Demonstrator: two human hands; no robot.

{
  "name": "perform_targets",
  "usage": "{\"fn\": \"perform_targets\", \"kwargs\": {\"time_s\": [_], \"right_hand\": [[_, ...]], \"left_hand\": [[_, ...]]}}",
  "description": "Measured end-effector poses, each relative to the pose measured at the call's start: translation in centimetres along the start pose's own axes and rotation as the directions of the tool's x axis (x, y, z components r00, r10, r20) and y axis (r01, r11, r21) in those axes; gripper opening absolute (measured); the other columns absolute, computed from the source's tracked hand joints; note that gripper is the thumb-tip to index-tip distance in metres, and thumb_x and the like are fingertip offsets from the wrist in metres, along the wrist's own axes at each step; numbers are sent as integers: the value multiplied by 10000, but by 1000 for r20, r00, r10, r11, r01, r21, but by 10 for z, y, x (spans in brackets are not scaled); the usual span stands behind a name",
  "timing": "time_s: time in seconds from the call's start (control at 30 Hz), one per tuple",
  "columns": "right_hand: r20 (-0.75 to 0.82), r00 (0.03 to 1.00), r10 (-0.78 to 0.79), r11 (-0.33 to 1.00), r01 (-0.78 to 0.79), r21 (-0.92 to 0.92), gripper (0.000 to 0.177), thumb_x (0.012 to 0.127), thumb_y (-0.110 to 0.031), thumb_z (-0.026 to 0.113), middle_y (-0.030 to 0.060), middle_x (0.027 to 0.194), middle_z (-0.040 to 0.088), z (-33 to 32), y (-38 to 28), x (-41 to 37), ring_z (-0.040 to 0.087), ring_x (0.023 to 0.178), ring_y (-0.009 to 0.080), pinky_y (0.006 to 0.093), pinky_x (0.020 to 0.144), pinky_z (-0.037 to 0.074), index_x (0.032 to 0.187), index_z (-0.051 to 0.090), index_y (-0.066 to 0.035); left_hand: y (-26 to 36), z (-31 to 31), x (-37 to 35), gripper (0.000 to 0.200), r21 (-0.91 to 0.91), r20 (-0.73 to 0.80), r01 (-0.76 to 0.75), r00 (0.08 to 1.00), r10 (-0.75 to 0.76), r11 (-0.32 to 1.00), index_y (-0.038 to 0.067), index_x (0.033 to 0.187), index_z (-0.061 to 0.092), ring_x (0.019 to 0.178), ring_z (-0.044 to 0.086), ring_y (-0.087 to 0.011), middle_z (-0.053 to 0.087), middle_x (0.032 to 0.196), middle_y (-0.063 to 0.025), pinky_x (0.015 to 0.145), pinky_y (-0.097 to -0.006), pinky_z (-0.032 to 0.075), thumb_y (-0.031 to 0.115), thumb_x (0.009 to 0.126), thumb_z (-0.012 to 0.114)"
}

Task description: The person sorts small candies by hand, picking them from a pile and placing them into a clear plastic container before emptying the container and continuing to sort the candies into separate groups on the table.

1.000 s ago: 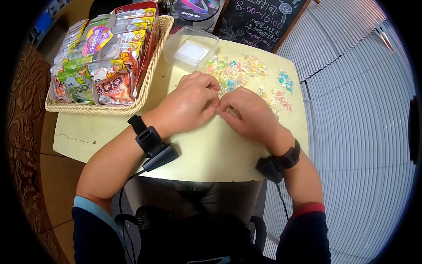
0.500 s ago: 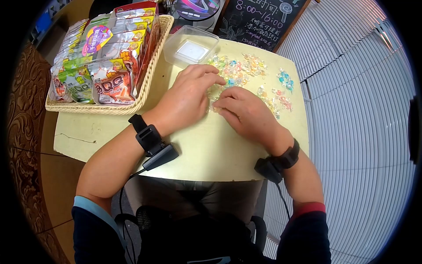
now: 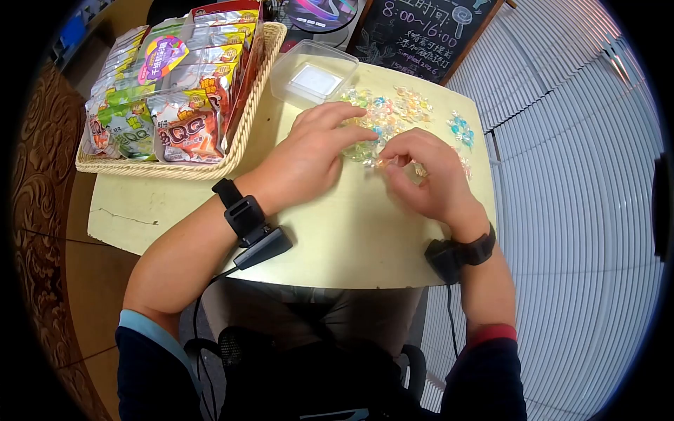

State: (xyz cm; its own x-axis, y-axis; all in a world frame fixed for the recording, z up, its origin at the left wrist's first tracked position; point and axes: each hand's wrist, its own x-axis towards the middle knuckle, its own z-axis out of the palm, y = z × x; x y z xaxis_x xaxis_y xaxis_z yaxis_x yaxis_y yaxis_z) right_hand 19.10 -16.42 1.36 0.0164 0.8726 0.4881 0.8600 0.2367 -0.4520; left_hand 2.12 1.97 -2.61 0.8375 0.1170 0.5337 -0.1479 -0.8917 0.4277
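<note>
Small wrapped candies [image 3: 382,112] in green, pink, yellow and blue lie heaped on the pale yellow table [image 3: 330,238]. My left hand [image 3: 319,151] rests over the heap's left edge, fingers apart, with green candies under and beside its fingertips. At the heap's near side my right hand [image 3: 428,172] pinches a small orange-pink candy [image 3: 381,163] between thumb and forefinger. Blue candies [image 3: 460,130] form a separate group at the right. Some pink and yellow pieces are partly hidden behind my right hand.
Behind my left hand stands a clear plastic box [image 3: 314,78] with a white patch at its bottom. A wicker basket [image 3: 242,133] of snack packets fills the table's left back. A chalkboard [image 3: 421,35] stands at the back, and blinds [image 3: 562,210] hang at the right.
My right hand has moved right, away from my left hand, and now shows a candy in its pinch. The whole view has shifted slightly.
</note>
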Motion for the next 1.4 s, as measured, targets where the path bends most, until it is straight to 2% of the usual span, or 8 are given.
{"fn": "perform_targets", "kwargs": {"time_s": [0.17,0.33,0.53,0.73,0.97,1.07,1.23,1.4], "right_hand": [[-48,974,223,963,-212,166,152,896,-12,729,77,953,733,-2,1,-1,675,808,175,304,772,559,1047,738,-20],[-143,951,274,945,-238,224,135,910,-45,716,46,889,734,-34,28,-7,646,792,121,290,746,542,1036,740,-4],[37,842,538,839,-531,-119,163,916,-119,696,49,815,714,-68,38,-13,619,731,137,307,687,511,1001,740,12],[187,745,641,767,-609,-203,168,916,-103,654,97,809,721,-71,39,-16,636,709,168,331,683,519,1001,742,12],[-44,830,557,818,-557,-147,187,938,-102,642,129,831,726,-64,41,-15,660,714,202,346,699,536,1038,739,22],[-29,834,551,817,-546,-187,184,952,-106,651,145,870,738,-54,37,-11,678,727,226,350,710,545,1043,731,33],[-47,955,294,930,-297,-215,228,946,-126,719,167,1061,737,-26,26,-3,713,985,312,407,876,567,1141,738,-10],[-38,989,140,950,-145,-275,413,941,-173,756,183,1280,686,-1,16,1,630,1237,370,451,1079,513,1325,675,-45]], "left_hand": [[2,0,1,531,-44,38,17,999,-15,999,105,1358,704,1474,475,-421,569,1528,-201,1229,-512,388,-80,873,590],[4,1,-3,414,62,198,-156,970,142,986,85,1371,695,1542,406,-413,556,1578,-176,1282,-586,289,82,964,618],[4,1,-5,408,94,221,-61,974,39,994,74,1378,695,1544,401,-408,560,1573,-173,1293,-586,258,154,983,635],[5,-1,-4,362,108,174,-16,985,-3,994,60,1309,725,1480,469,-417,597,1512,-182,1279,-582,291,144,964,650],[11,-12,6,334,-20,-35,50,998,-51,999,38,1230,720,1285,598,-421,649,1331,-205,1128,-469,477,4,906,643],[15,-25,7,338,103,-17,149,989,-148,983,11,1223,687,1185,624,-413,652,1221,-205,1035,-458,519,-35,892,629],[29,-33,1,392,312,105,231,955,-276,921,-36,1246,643,1153,610,-400,645,1184,-195,1010,-467,521,96,896,758],[25,-26,-3,458,278,103,209,964,-245,938,-30,1266,647,1146,609,-385,650,1184,-184,1007,-461,522,146,876,810]]}}
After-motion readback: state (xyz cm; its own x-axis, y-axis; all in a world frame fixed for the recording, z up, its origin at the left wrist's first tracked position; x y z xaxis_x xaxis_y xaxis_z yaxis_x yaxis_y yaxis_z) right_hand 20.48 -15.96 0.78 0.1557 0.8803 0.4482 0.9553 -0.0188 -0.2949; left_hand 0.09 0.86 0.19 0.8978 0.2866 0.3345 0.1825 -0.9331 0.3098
